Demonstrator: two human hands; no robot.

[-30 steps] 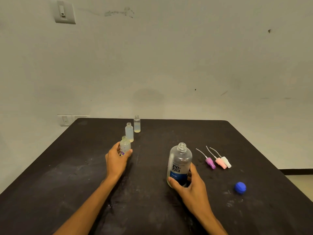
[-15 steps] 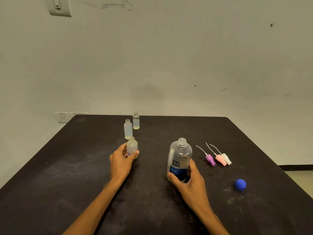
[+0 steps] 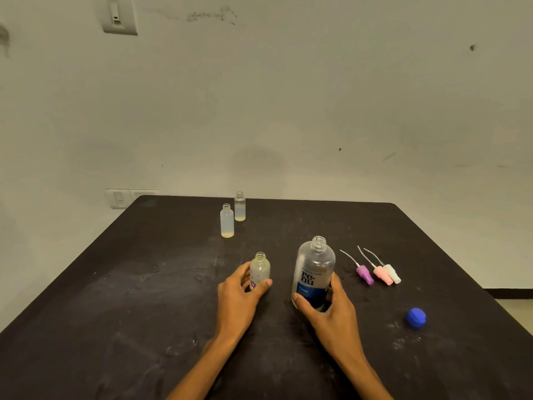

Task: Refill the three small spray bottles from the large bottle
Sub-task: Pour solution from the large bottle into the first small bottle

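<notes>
The large clear bottle [image 3: 314, 267] with a blue label stands uncapped and upright on the dark table [image 3: 115, 284]. My right hand [image 3: 327, 308] grips its lower half. To its left, my left hand [image 3: 239, 293] holds a small open bottle [image 3: 260, 268] upright on the table between thumb and fingers. Two more small uncapped bottles stand farther back: the nearer small bottle [image 3: 227, 220] and the far small bottle [image 3: 240, 206], each with a little yellowish liquid at the bottom.
Three spray heads lie side by side right of the large bottle: the purple spray head [image 3: 364, 274], the pink spray head [image 3: 383, 275] and the white spray head [image 3: 392, 273]. A blue cap [image 3: 416, 318] lies near the table's right edge. A wall stands behind the table.
My left hand has slid the small bottle to the right and nearer, away from the other two and close to the large bottle. My right hand has kept its grip on the large bottle.
</notes>
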